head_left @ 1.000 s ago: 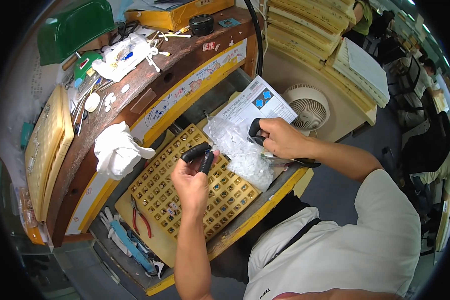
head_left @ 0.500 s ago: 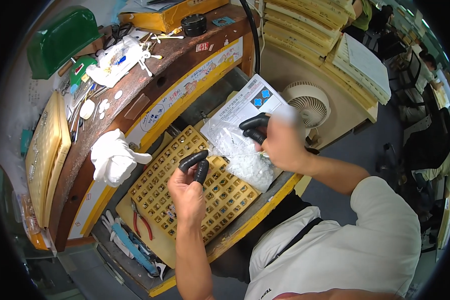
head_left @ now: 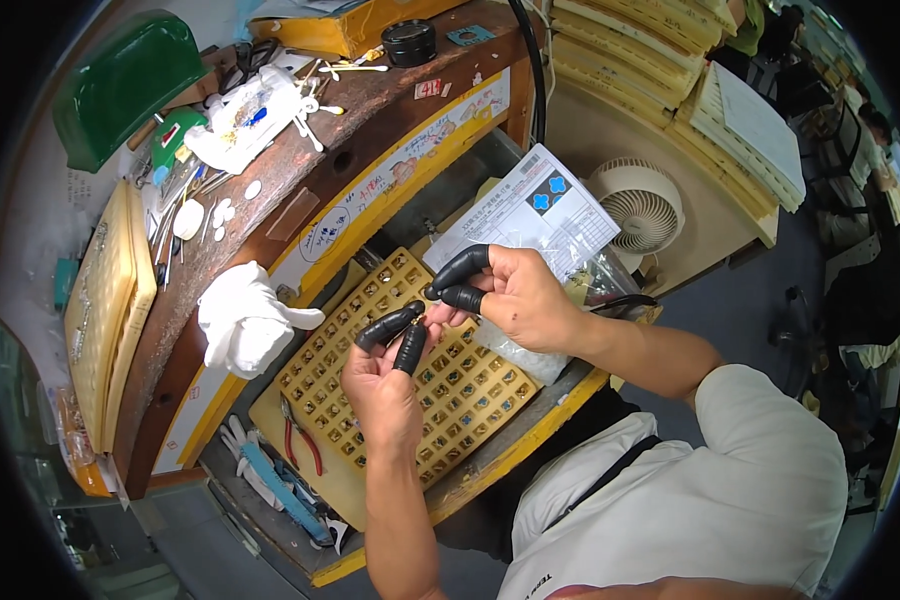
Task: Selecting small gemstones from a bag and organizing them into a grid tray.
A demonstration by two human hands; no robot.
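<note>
My left hand [head_left: 385,385] is over a yellow tray [head_left: 315,375] whose many square cells hold small shiny pieces. Black finger cots cover its thumb and forefinger, which pinch a tiny gold-coloured piece too small to name. Close beside it, my right hand [head_left: 518,298], also in black finger cots, brings thumb and forefinger together; whatever lies between these tips is too small to make out. A clear plastic bag with whitish contents [head_left: 520,357] rests under my right wrist, partly hidden. Behind the hands lies a printed sheet [head_left: 515,215] with a blue pattern picture.
Red-handled pliers [head_left: 300,440] lie left of the tray, near a blue-and-white glove [head_left: 270,490]. A white glove [head_left: 245,320] hangs at the wooden bench edge [head_left: 300,150]. Cotton swabs and tools clutter the bench. A white fan [head_left: 638,205] and stacked yellow trays [head_left: 620,60] stand at the right.
My right hand has come left and down from over the plastic bag to meet my left hand. The left hand keeps its pinch above the tray. The whole view has shifted slightly.
</note>
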